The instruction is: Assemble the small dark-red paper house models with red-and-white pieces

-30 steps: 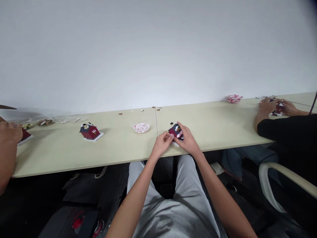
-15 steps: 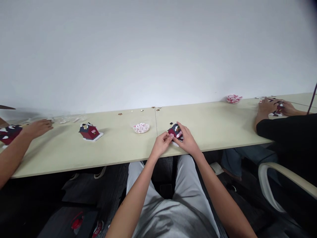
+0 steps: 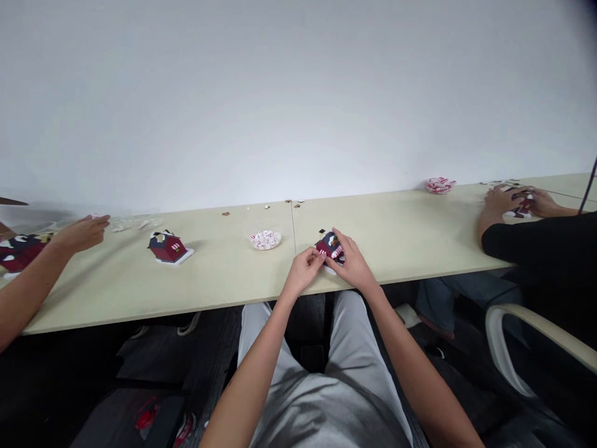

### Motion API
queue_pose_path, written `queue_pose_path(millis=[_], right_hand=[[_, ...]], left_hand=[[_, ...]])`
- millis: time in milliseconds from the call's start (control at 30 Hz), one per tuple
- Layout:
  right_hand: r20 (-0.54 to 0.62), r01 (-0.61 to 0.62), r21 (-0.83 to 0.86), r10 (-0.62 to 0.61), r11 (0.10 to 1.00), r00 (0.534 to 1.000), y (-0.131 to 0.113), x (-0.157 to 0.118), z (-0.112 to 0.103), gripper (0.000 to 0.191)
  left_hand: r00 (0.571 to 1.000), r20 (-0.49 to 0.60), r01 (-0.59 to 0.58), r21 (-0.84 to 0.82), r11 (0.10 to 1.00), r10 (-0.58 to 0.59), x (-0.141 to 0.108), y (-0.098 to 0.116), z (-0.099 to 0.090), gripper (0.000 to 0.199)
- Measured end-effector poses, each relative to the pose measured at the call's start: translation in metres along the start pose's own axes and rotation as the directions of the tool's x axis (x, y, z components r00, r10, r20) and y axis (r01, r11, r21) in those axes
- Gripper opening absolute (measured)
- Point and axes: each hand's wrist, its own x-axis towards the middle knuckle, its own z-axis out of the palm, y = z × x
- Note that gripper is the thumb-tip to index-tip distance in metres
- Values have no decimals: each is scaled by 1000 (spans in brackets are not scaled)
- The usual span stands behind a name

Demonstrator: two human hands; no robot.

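Your left hand: your left hand (image 3: 304,269) is closed in a pinch, its fingertips pressed against the near side of the model house (image 3: 330,247).

Your right hand: your right hand (image 3: 353,264) is curled over the house's right side, gripping it from above. (Exactly which fingers touch which piece is too small to tell.)

House: a small navy-roofed, red-walled model on a white base, held between your hands close to the front edge of the pale laminate table (image 3: 401,231), with red-and-white striped pieces on its near face.

Things about it: a shallow dish of red-and-white candy pieces (image 3: 265,239) sits just left of your hands; a finished-looking house (image 3: 168,247) stands farther left.

Risk: you are working right at the table edge, so a slackened grip could let the house tip over and drop into your lap or to the floor. Squeezing too hard could shift or crush the striped pieces. A wide sweep of your left forearm could catch the dish.

Rest: a co-worker's hand (image 3: 81,232) reaches beside a clear plastic bag (image 3: 135,223) at far left; another co-worker's hands (image 3: 508,202) work on a similar piece at far right, past a second candy dish (image 3: 439,185).
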Motion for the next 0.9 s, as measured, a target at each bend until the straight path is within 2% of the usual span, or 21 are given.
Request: queue_pose_path(millis=[700,900], right_hand=[[3,7,-12,-7,1000,1000,0,0,0,75],[-1,4,-11,-4,1000,1000,-1,0,0,75]], left_hand=[[1000,12,12,-20,1000,-12,2,-1,0,33],[999,-47,-8,-64,998,5,3,-4,0,24]])
